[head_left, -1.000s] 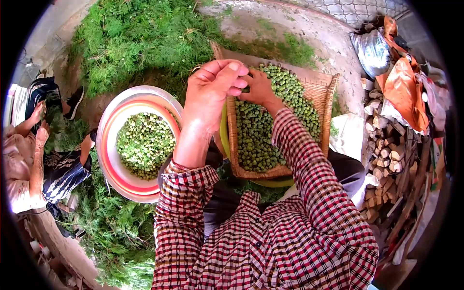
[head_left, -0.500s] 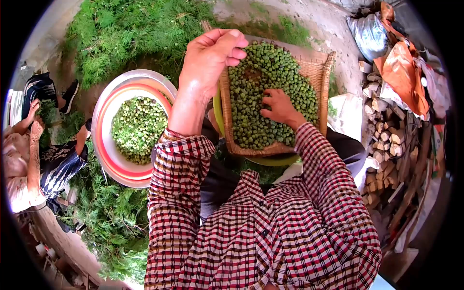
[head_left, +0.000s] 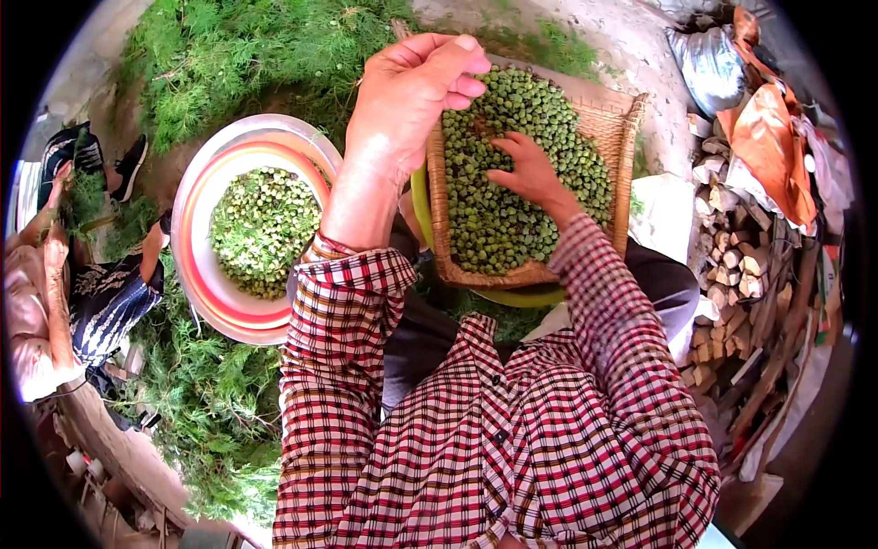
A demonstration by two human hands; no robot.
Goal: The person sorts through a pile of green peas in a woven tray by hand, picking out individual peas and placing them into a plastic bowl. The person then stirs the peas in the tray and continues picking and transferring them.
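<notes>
Fingertips first: the right hand [head_left: 526, 169] is down in the woven basket [head_left: 625, 137], fingers spread and curled loosely, tips pressing into the heap of small green pods [head_left: 498, 229]; whether any pod is actually pinched between them cannot be told from here. The left hand [head_left: 407, 96] is raised above the basket's near-left edge, fingers bent together with the thumb laid across their tips, a loose closed cup, and whatever may be inside it is hidden. Both wrists come out of red, white and black checked sleeves [head_left: 343, 316]. The basket sits on the person's lap, on top of a yellow-green bowl [head_left: 512, 297] whose rim peeks out beneath it. Just beside it on the left, a round metal tray with red rings [head_left: 197, 265] holds a paler green pile of pods. Feathery green branches [head_left: 238, 64] cover the ground around it. Further left, another person sits handling greenery. Over on the right, chopped firewood [head_left: 732, 265] is stacked below an orange cloth [head_left: 764, 146].
</notes>
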